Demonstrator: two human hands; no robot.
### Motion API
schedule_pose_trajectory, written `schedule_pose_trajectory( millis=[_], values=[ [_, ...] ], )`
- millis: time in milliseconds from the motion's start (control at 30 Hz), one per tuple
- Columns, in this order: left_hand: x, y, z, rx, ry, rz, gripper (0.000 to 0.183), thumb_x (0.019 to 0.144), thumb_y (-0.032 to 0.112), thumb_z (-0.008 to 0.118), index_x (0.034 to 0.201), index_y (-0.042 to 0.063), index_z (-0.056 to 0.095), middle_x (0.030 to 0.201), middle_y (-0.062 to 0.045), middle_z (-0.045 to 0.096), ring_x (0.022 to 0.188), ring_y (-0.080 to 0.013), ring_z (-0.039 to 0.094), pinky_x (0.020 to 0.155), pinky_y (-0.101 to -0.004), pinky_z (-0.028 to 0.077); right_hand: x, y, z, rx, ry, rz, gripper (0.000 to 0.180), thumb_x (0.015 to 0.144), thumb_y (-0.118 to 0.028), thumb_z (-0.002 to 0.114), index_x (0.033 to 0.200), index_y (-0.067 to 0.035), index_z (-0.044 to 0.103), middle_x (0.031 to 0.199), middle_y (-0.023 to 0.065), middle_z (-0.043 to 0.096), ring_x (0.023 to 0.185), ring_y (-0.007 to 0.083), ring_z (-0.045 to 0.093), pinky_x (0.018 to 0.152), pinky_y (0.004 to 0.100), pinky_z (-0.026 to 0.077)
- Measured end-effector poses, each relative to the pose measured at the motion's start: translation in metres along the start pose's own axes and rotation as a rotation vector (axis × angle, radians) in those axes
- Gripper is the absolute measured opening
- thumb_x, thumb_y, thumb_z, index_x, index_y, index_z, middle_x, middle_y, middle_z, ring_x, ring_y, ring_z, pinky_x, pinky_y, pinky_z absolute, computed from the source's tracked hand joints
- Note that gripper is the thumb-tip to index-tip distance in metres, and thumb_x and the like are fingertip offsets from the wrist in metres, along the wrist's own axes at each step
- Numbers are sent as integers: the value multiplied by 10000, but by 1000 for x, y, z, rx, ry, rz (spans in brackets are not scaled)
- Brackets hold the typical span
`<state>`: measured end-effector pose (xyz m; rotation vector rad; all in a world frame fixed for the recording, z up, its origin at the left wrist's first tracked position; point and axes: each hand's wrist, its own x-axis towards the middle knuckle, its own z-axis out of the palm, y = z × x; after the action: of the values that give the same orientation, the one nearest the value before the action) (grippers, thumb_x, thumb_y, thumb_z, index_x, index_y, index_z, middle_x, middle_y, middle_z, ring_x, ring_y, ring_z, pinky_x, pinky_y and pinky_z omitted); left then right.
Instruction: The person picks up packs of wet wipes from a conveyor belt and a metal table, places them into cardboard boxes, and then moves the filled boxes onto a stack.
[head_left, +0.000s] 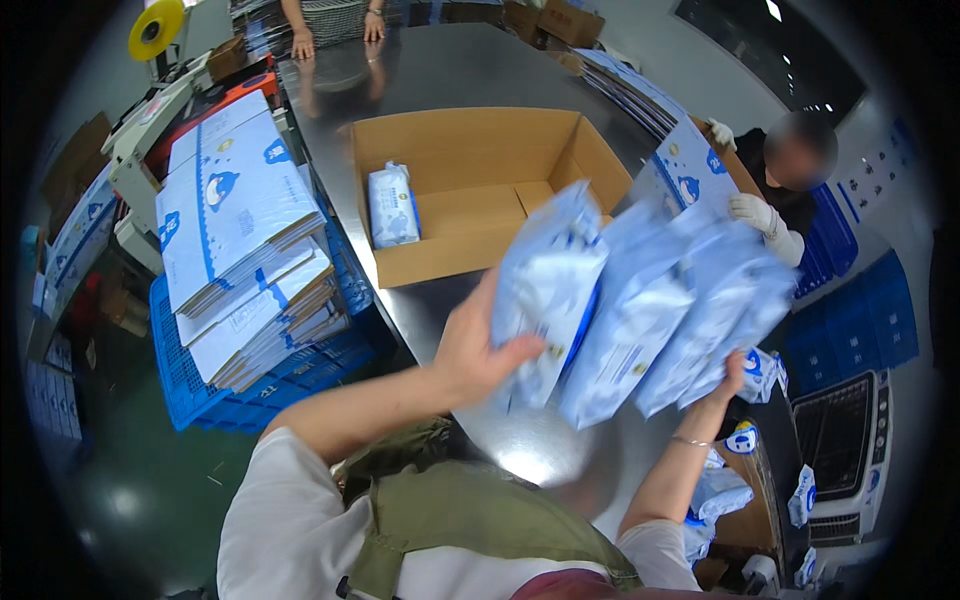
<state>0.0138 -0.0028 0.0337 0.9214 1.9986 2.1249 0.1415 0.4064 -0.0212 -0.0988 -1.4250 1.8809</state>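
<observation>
Between my two hands a row of several soft blue-and-white plastic packs (628, 322) is squeezed side by side above the steel table. My left hand (480, 349) presses the row's left end, thumb across the front of the nearest pack. At the right end, my right hand (721, 386) grips the outermost pack from below and the side. The packs are tilted and partly blurred. Just beyond them stands an open cardboard carton (427, 262). One similar pack (391, 208) rests inside at its left end; the raised packs cover the carton's near right corner.
Flattened printed cartons (232, 202) are stacked on blue plastic crates (180, 390) at left, beside a tape machine (139, 169). A person (784, 202) in white gloves handles a printed carton (694, 169) at right. Another person's hands (303, 43) rest on the steel table (450, 64).
</observation>
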Motion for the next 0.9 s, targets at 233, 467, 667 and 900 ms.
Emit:
schedule_pose_trajectory(
  millis=[233, 467, 667, 900],
  values=[
    [124, -17, -57, -163, 243, 330, 770, 807, 411, 709, 1345, -36, 386, 1133, -195, 609, 1064, -296, 599, 944, -347, 431, 165, 9, 133, -213, -210, -263, 750, 756, -199, 716, 1384, 14, 365, 1230, 121, 548, 1071, 227, 563, 953, 364, 439],
    [115, -48, -81, 1017, 38, -454, 660, 805, 364, 704, 1291, -14, 465, 1234, -220, 554, 1181, -341, 516, 994, -408, 407, 163, 153, 218, -1296, -633, -63, 470, 844, -310, 649, 1231, -51, 583, 1008, 221, 668, 965, 409, 619, 846, 428, 491],
    [59, -52, -72, 1346, -350, 113, 709, 736, 282, 762, 1340, 70, 457, 1270, -180, 528, 1183, -350, 511, 1008, -409, 398, 71, 93, 185, -1252, -638, -194, 459, 830, -274, 674, 1179, 15, 601, 1051, 215, 637, 970, 393, 580, 873, 437, 458],
    [118, 29, -112, 1333, -809, -414, 380, 726, 423, 766, 862, 73, 705, 908, -121, 656, 955, -256, 600, 771, -392, 468, -122, -41, 54, -756, -337, 26, 630, 708, -459, 731, 1062, 56, 653, 1131, 234, 629, 1063, 306, 611, 917, 399, 467]
  ],
)
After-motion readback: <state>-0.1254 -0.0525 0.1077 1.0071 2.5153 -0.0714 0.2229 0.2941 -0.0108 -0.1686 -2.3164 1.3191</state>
